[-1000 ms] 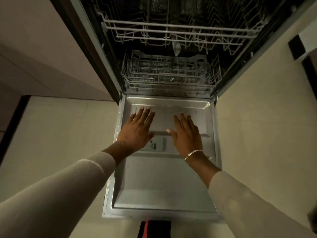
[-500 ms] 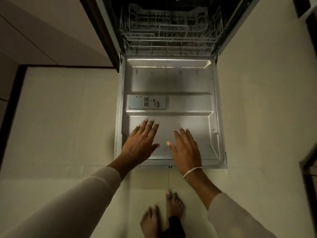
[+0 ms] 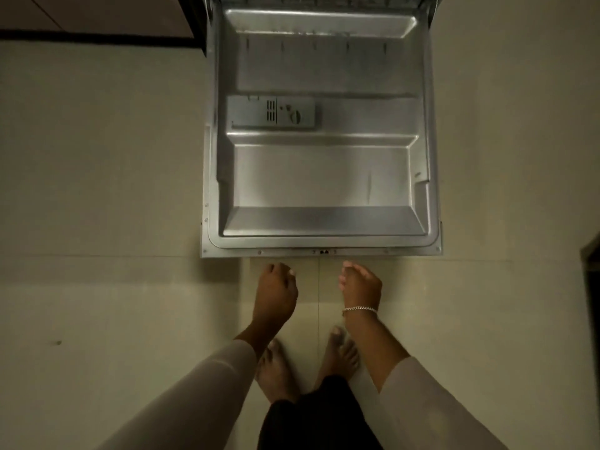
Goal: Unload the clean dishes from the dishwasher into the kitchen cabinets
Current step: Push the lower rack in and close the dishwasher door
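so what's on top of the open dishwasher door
Only the built-in detergent dispenser sits on the dishwasher door; no dishes lie there. The left hand and right hand hang just short of its front edge. Whatever lies under it is covered.

Brushed, dully gleaming metal dishwasher door [image 3: 321, 177]; smooth matt tile floor [image 3: 97, 190].
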